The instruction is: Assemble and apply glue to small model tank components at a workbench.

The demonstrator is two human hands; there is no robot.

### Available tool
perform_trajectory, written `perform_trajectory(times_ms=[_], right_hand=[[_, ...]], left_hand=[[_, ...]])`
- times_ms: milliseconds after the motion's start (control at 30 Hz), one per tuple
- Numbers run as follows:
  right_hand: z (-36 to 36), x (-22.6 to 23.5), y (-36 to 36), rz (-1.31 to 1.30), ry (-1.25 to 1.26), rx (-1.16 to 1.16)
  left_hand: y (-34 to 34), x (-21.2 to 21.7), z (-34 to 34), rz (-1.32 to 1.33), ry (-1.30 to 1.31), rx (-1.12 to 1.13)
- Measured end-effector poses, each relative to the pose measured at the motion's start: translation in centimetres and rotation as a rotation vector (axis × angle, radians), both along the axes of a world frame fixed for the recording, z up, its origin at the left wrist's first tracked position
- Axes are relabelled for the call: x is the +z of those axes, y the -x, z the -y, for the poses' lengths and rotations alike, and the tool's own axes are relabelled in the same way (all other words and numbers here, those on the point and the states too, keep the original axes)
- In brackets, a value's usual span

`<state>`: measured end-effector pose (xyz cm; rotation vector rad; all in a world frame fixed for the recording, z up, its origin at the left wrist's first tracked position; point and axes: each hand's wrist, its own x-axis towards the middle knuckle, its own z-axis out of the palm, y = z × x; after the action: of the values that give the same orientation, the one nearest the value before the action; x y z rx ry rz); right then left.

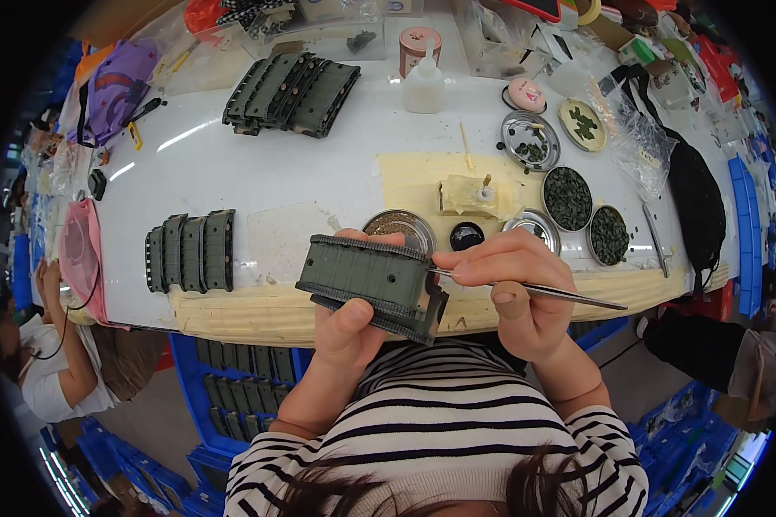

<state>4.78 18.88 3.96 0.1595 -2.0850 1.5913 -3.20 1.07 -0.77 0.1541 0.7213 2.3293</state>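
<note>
The left hand point(349, 332) is clasping the green tracked hull point(366, 274) above the table's near edge, thumb pressing on its near side and fingers curling behind, while the right hand point(526, 284) is pinching metal tweezers point(569, 296) and the tip is meeting the hull's right end; whether it's gripping a small part, I can't tell. So this unit looks to be midway through detailing, with its near end facing us in camouflage patches. Similar hulls are sitting in a left-hand row point(190, 252) and a far stack point(293, 95), and more are filling a blue crate point(185, 379) below; which are finished, nobody could say from here. Over to the containers: two round tins, the larger point(543, 194) and the smaller point(590, 237), are brimming with dark green bits, so supply is looking plentiful. A metal dish point(535, 167) is carrying scattered dark pieces, a pale lid point(569, 112) is showing flat green ones, and a tin behind the hull point(401, 212) is holding something brown and grainy.
</note>
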Motion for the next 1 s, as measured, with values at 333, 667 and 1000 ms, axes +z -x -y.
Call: perform_trajectory(times_ms=[333,667,1000], right_hand=[[-0.3,0.4,0.2,-0.027,-0.120,0.039],[0.1,0.8,0.1,-0.061,-0.252,0.060],[0.7,0.1,-0.7,-0.171,-0.073,0.027]], left_hand=[[-0.1,-0.3,0.2,0.045,-0.013,0.005],[0.0,-0.6,0.1,0.107,-0.076,-0.039],[0.3,-0.9,-0.7,0.113,-0.292,-0.112]])
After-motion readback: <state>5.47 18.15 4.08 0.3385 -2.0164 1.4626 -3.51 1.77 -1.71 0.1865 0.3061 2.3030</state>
